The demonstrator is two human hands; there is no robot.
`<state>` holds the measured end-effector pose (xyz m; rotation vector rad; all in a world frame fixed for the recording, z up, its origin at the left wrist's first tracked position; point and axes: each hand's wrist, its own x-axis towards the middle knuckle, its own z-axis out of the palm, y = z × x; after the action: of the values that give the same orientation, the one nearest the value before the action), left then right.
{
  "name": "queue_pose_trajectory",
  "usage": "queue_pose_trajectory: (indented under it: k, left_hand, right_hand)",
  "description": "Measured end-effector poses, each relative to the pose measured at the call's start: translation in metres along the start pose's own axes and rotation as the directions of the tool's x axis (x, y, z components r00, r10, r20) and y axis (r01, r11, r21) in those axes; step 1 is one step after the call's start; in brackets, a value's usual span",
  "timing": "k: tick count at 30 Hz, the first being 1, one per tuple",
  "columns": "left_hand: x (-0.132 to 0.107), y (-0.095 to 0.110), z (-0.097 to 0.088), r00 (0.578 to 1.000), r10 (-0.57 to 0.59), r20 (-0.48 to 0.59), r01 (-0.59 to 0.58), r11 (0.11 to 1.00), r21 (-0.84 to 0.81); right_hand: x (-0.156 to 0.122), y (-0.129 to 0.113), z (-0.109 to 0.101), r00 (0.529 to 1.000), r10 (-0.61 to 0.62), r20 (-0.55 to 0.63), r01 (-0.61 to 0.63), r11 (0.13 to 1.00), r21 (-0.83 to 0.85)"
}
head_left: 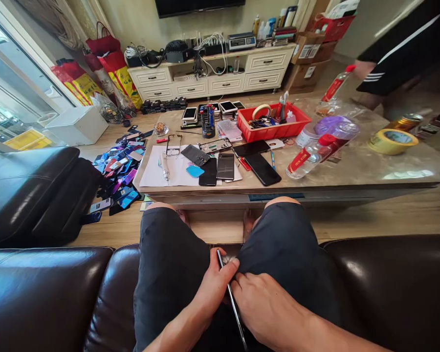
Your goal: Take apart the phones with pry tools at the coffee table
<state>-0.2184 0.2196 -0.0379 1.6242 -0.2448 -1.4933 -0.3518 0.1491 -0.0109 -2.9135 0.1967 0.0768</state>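
Over my lap, a slim smartphone [235, 313] is seen edge-on, its narrow metal side facing up. My left hand [213, 286] is closed around its upper part, with the thumb laid across the edge. On the other side, my right hand [266, 303] is curled into a fist against the phone, just beside my left thumb. Whatever the right fingertips grip is hidden behind the knuckles. The phone's faces cannot be seen from here.
On the table [352, 176] ahead lie several phones, a bare phone frame [174, 145], a red bin [275, 129] of tools, plastic bottles [308, 159] and yellow tape [394, 142]. Many phone parts [122, 171] cover the floor at left. Another person [407, 54] stands at far right.
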Motion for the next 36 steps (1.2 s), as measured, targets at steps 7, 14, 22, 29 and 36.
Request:
queue_pose_trajectory:
  k: [7,14,22,29,36]
  left_hand:
    - [0.01,-0.02,0.02,0.997,0.074,0.024,-0.072,0.995,-0.065]
    - [0.018,-0.032,0.017,0.972,0.1,0.211,-0.086,0.994,-0.073]
    - [0.023,-0.043,0.018,0.937,0.031,0.348,0.059,0.967,-0.246]
    - [0.024,-0.04,0.015,0.948,0.017,0.317,0.065,0.966,-0.248]
    - [0.024,-0.038,0.018,0.972,0.059,0.228,0.0,0.968,-0.253]
  right_hand:
    - [-0.017,0.006,0.015,0.997,0.076,0.003,-0.076,0.994,0.082]
    - [-0.02,0.015,0.02,0.995,-0.086,0.057,0.083,0.995,0.046]
    - [-0.028,0.024,0.014,0.984,-0.149,0.099,0.144,0.988,0.055]
    - [-0.025,0.025,0.011,0.987,-0.145,0.066,0.143,0.989,0.035]
    - [-0.02,0.022,0.002,1.0,0.003,0.015,-0.005,0.992,0.128]
